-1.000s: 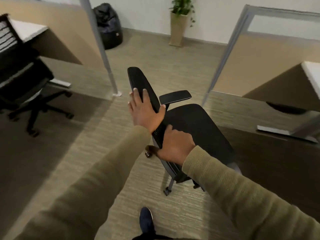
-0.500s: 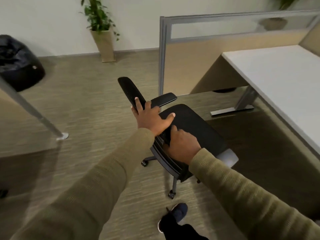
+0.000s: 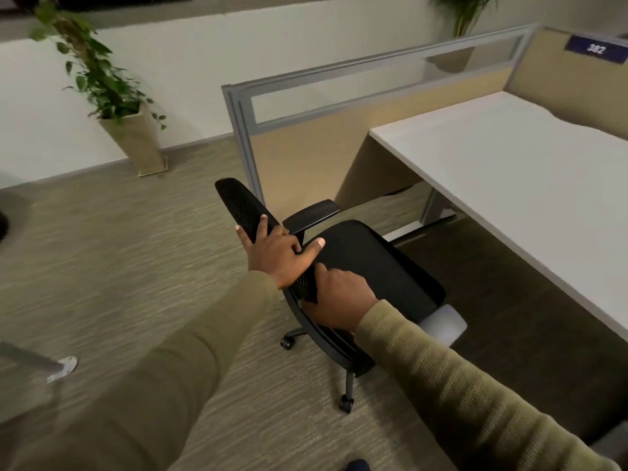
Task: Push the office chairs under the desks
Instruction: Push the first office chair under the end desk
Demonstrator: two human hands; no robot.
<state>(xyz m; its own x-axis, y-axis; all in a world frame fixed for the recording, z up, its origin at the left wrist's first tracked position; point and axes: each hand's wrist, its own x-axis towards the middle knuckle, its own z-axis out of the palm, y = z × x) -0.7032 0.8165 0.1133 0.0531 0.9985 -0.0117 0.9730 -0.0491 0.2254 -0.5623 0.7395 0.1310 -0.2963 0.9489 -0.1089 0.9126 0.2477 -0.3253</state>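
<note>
A black mesh office chair (image 3: 370, 266) on castors stands on the carpet in the middle of the view, its seat facing the white desk (image 3: 509, 185) at the right. The chair's seat is still outside the desk edge. My left hand (image 3: 277, 253) lies on the top edge of the backrest, fingers spread over it and thumb on the inner side. My right hand (image 3: 339, 302) grips the same backrest edge lower down, closer to me. One armrest (image 3: 314, 212) shows beyond my left hand.
A grey-framed cubicle partition (image 3: 339, 107) stands behind the desk and just beyond the chair. A potted plant (image 3: 132, 130) stands by the wall at the far left. A metal partition foot (image 3: 64, 365) sits on the floor at the left. Open carpet lies left of the chair.
The view has swung to the right with the chair, bringing the white desk and partition closer. The other chair and the black beanbag have left the view. Both hands stay on the backrest.
</note>
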